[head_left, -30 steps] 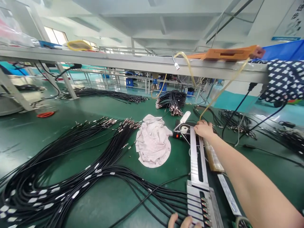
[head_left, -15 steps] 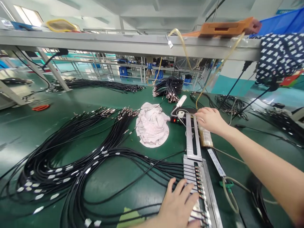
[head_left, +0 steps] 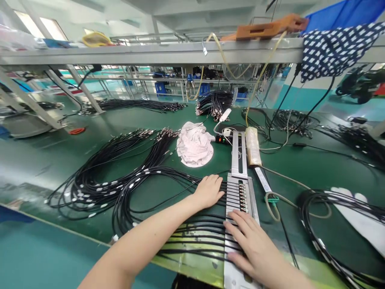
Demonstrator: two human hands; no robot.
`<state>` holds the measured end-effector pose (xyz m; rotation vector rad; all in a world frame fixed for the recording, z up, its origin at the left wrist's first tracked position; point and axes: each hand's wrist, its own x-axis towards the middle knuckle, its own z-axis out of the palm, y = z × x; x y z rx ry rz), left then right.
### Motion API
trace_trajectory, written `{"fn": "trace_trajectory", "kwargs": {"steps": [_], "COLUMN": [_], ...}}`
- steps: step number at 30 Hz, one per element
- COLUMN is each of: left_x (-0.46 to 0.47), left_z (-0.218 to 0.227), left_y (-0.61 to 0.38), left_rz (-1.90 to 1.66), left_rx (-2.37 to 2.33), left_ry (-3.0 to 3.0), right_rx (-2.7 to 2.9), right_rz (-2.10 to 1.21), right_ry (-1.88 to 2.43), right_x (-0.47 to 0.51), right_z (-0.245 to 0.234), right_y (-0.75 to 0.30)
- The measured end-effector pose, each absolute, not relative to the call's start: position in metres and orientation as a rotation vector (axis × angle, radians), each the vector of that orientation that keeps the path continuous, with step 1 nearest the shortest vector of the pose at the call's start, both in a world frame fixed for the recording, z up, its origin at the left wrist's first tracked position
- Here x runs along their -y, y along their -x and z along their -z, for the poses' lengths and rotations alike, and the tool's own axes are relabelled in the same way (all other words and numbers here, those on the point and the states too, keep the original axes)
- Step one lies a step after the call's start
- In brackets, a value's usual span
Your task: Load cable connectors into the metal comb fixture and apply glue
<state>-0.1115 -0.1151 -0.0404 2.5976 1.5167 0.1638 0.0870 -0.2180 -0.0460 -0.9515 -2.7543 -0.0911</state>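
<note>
Rests the left hand (head_left: pixel 209 192) palm down across the black cables (head_left: pixel 155 154), just left of the slotted metal fixture (head_left: pixel 252 198), with fingers loosely bent; cannot tell whether clasping any cable. Holds the right hand (head_left: pixel 255 245) spread over the fixture's nearer part, with fingers parted and gripping nothing, near the row of metal connectors (head_left: pixel 242 196). Has a crumpled pale pink cloth (head_left: pixel 195 146) beyond the left hand, on the green tabletop (head_left: pixel 221 160).

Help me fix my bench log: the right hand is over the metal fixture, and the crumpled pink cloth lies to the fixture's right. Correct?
Not quite: the head view shows the crumpled pink cloth left of the metal fixture. The right hand is over the fixture.
</note>
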Motion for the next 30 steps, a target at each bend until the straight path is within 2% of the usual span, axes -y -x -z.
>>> {"fn": "trace_trajectory", "kwargs": {"steps": [7,9,12,16,19,22,30], "left_x": [0.092,0.09,0.092,0.102,0.109,0.112,0.111], "left_z": [0.027,0.025,0.027,0.039,0.053,0.063,0.071], "left_y": [0.11,0.108,0.102,0.097,0.099,0.1,0.099], "left_rz": [0.01,0.027,-0.009,-0.179,-0.322,-0.417,-0.598], "left_rx": [-1.517,-1.512,-1.526,-1.582,-1.62,-1.649,-1.626], "left_ry": [-2.599,-2.586,-2.578,-2.575,-2.561,-2.539,-2.491], "right_rx": [2.61,2.516,2.389,2.27,2.213,2.136,2.054], "right_rz": [0.207,0.177,0.086,-0.099,-0.24,-0.248,-0.221], "right_ry": [0.92,1.184,1.854,2.154,2.205,2.223,2.217], "right_x": [0.196,0.173,0.121,0.066,0.052,0.049,-0.001], "right_z": [0.041,0.025,0.005,0.014,0.036,0.048,0.028], "right_y": [-0.101,-0.116,-0.141,-0.162,-0.167,-0.171,-0.176]}}
